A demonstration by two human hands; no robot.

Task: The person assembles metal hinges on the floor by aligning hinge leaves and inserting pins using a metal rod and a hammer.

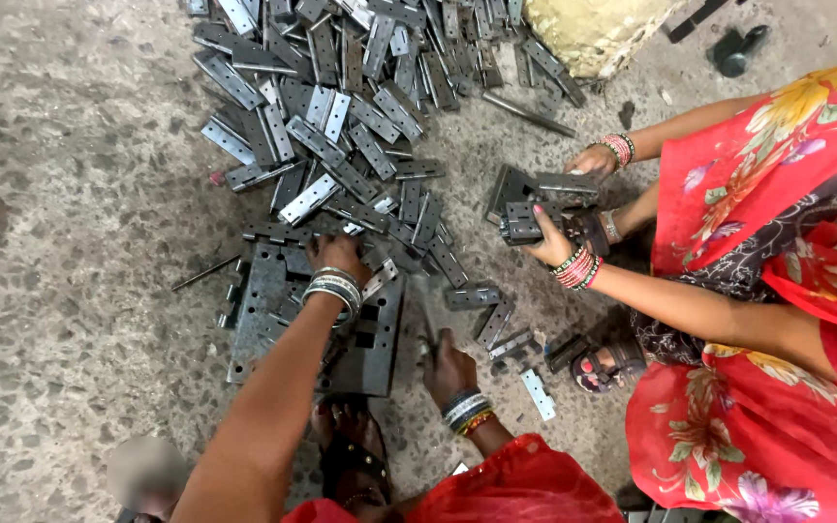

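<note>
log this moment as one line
left hand: on hinge pile | right hand: grips rod | plate: on floor | co-worker: holds hinges

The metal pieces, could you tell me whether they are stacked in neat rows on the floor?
No, the metal pieces lie in a loose, jumbled heap on the concrete floor, overlapping at many angles.

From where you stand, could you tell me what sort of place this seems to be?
Probably a small metalworking shop floor. A big heap of metal hinge plates lies on bare concrete floor, the left hand rests on a steel jig plate, and another person sorts parts nearby.
</note>
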